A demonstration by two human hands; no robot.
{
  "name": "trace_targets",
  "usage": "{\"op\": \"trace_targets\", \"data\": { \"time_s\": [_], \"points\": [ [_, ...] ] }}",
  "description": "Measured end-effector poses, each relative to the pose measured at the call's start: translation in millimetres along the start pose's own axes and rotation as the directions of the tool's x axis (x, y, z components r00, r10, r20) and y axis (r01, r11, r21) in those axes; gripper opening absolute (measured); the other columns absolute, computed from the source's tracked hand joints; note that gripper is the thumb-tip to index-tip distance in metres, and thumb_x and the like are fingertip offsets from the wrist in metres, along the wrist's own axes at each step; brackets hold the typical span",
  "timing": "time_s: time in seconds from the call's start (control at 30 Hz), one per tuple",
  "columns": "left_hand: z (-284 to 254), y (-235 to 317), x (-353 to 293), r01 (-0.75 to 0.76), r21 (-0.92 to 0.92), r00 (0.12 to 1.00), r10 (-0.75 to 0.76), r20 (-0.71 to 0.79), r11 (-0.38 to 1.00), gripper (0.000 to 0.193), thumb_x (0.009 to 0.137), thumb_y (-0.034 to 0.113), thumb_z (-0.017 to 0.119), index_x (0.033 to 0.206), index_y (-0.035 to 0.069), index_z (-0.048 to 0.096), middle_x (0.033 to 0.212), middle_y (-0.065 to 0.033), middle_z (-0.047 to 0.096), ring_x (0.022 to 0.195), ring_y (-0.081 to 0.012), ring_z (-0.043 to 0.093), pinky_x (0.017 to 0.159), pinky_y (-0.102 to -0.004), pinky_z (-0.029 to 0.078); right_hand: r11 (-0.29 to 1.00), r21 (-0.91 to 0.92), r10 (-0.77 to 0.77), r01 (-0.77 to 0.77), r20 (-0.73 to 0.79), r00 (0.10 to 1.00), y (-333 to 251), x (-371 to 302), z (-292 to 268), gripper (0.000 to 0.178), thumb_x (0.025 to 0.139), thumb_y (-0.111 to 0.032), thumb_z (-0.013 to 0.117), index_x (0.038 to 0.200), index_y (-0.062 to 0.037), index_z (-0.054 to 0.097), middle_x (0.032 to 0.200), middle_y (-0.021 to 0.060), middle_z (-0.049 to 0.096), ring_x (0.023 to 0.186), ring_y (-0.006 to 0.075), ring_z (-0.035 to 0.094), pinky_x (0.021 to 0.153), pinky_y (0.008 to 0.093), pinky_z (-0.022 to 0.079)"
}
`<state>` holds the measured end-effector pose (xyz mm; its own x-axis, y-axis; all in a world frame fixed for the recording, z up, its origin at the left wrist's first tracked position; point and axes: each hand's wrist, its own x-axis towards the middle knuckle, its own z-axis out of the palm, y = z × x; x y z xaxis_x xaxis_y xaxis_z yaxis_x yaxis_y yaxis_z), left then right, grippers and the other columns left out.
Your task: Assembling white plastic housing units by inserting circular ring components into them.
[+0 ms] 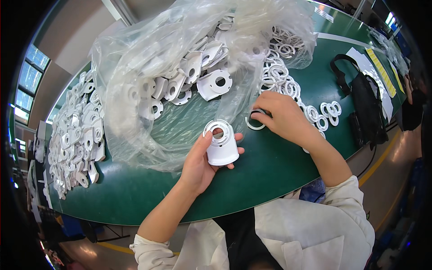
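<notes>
A white plastic cover (223, 155) with a flat lower end and a round hole in its ringed upper part rests in my left hand (197, 165), my thumb on its left edge and my fingertips showing at its right. Up and to the right of it, my right hand (284, 118) pinches a thin white ring (255, 128) between thumb and forefinger. A dark curved strip shows by those fingertips; I cannot tell whether it belongs to the ring. The ring and the cover are apart. Just beyond my right hand lies a heap of white rings (278, 74).
A clear plastic bag (123, 150) spreads over the green table (180, 207), with many loose white covers (215, 85) inside. Further covers are piled at the left (74, 135). Several loose rings (333, 109) lie right of my right hand, near a black bag (366, 99).
</notes>
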<state>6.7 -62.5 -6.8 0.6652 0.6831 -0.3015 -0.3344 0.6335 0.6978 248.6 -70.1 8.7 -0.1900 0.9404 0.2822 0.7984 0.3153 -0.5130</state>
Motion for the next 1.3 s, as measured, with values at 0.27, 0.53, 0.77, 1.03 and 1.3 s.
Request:
{"op": "trace_targets", "data": {
  "time_s": [0.27, 0.53, 0.77, 1.03, 1.3],
  "points": [
    [2.5, 2.3, 0.4, -0.027, 0.067, 0.998, 0.024, 0.054, 0.997, 0.045, 0.092, 0.009, 0.052, 0.133, 0.004, 0.035, 0.128, -0.0204, 0.054, 0.105, -0.0304, 0.063, 0.074, -0.0336, 0.056, 1.000, 0.013, -0.022, 0.020, 0.137, 0.990, 6.2, -0.6, -4.9, 0.010, 0.077, -0.008, 0.070, 0.082, -0.0009, 0.064, 0.080, 0.0097, 0.063, 0.067, 0.0258, 0.061, 0.062, 0.0323, 0.048],
    [9.2, -1.4, 2.4, -0.038, 0.139, 0.999, 0.041, -0.026, 0.990, 0.057, 0.088, -0.005, 0.049, 0.139, 0.005, 0.027, 0.131, -0.0183, 0.051, 0.112, -0.0296, 0.059, 0.087, -0.0359, 0.055, 0.517, 0.784, 0.065, -0.344, 0.365, 0.929, -29.2, 4.1, -15.7, 0.015, 0.086, -0.006, 0.068, 0.097, 0.0025, 0.065, 0.083, 0.0043, 0.066, 0.071, 0.0076, 0.061, 0.063, 0.0204, 0.050],
    [9.8, -2.2, 1.3, -0.012, 0.147, 0.999, 0.007, 0.036, 0.989, 0.062, 0.087, -0.007, 0.047, 0.142, 0.006, 0.023, 0.129, -0.0174, 0.051, 0.112, -0.0295, 0.060, 0.088, -0.0355, 0.055, 0.392, 0.851, 0.244, -0.350, 0.270, 0.931, -29.7, 4.9, 18.0, 0.015, 0.087, -0.008, 0.067, 0.097, 0.0036, 0.064, 0.082, 0.0062, 0.066, 0.068, 0.0087, 0.062, 0.061, 0.0201, 0.051],
    [11.6, -0.8, -0.1, 0.015, 0.114, 0.997, -0.024, 0.073, 0.993, 0.054, 0.091, -0.003, 0.045, 0.140, 0.006, 0.026, 0.127, -0.0172, 0.052, 0.111, -0.0299, 0.060, 0.086, -0.0361, 0.056, 0.492, 0.794, 0.251, -0.356, 0.262, 0.932, -25.8, 2.6, 22.8, 0.013, 0.085, -0.008, 0.070, 0.087, 0.0028, 0.063, 0.079, 0.0069, 0.066, 0.064, 0.0089, 0.063, 0.059, 0.0207, 0.051],
    [8.5, -3.4, -0.4, -0.003, 0.180, 0.997, -0.010, 0.074, 0.984, 0.046, 0.096, 0.007, 0.043, 0.139, 0.007, 0.026, 0.122, -0.0178, 0.055, 0.106, -0.0272, 0.063, 0.077, -0.0347, 0.058, 0.477, 0.788, 0.254, -0.389, 0.300, 0.919, -27.0, 0.2, 25.1, 0.014, 0.084, -0.008, 0.071, 0.083, 0.0009, 0.061, 0.076, 0.0066, 0.065, 0.065, 0.0082, 0.062, 0.056, 0.0198, 0.050]
  ]
}}
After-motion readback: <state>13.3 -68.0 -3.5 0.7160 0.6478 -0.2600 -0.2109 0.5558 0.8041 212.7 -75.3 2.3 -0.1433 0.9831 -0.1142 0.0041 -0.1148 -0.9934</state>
